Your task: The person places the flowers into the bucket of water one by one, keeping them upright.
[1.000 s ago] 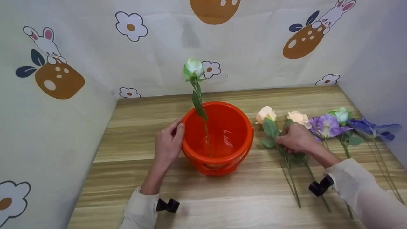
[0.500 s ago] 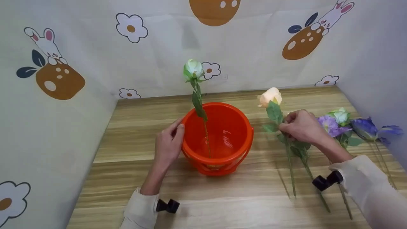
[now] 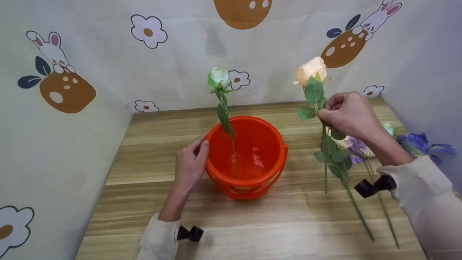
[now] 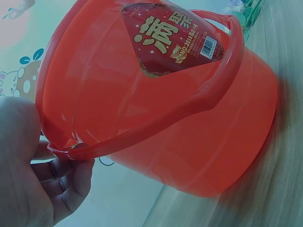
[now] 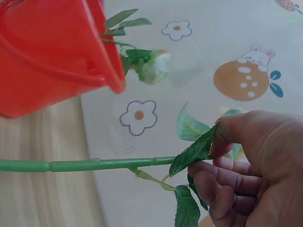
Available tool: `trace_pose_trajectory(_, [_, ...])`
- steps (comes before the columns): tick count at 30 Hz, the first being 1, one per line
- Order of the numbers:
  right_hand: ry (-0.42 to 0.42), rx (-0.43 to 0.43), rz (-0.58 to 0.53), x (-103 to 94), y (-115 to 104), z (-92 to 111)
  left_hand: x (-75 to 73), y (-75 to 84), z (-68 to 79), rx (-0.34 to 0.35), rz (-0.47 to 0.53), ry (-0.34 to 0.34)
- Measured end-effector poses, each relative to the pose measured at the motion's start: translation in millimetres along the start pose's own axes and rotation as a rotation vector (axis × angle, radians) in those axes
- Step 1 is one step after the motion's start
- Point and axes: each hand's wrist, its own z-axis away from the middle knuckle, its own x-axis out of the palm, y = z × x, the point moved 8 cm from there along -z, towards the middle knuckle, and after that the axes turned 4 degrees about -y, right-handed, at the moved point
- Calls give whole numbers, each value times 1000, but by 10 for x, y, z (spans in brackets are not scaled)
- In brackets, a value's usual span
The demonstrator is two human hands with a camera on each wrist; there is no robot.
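A red plastic bucket (image 3: 247, 186) stands on the table, its handle hanging down over the front side. My left hand (image 3: 192, 160) grips its rim on the left; in the left wrist view the fingers (image 4: 75, 182) curl beneath the rim. One pale green rose (image 3: 219, 77) leans in the bucket, its bloom high above the rim. To the right, my right hand (image 3: 352, 113) pinches the stem of a peach rose (image 3: 312, 70) between thumb and fingertips. It is upright, its stem (image 5: 94, 164) pointing down and its leaves (image 3: 314, 92) by the fingers.
At the right lie a purple flower (image 3: 361, 148), a blue-violet flower (image 3: 415, 142), another pale green rose (image 3: 389, 128) and a second peach flower (image 3: 343, 141), partly hidden by the right arm. Walls with rabbit and flower prints enclose the wooden table (image 3: 151, 151).
My right hand has taken hold of the peach rose lying on the table and raised it upward, standing its stem upright. The left hand and bucket have stayed in place.
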Motion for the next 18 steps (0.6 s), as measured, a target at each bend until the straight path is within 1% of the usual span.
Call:
trace_pose_trajectory(4, [0, -9, -18, -48, -174, -42, -3, -3, 1, 0, 1, -3])
trace_pose_trajectory(10, [56, -56, -1, -147, -432, -69, -9, 14, 3, 29, -2, 8])
trace_pose_trajectory(12, [65, -69, -12, -170, -497, -73, -7, 18, 5, 32, 1, 5])
trace_pose_trajectory(18, [83, -112, -33, -246, -678, -78, -3, 19, -4, 12, 1, -3])
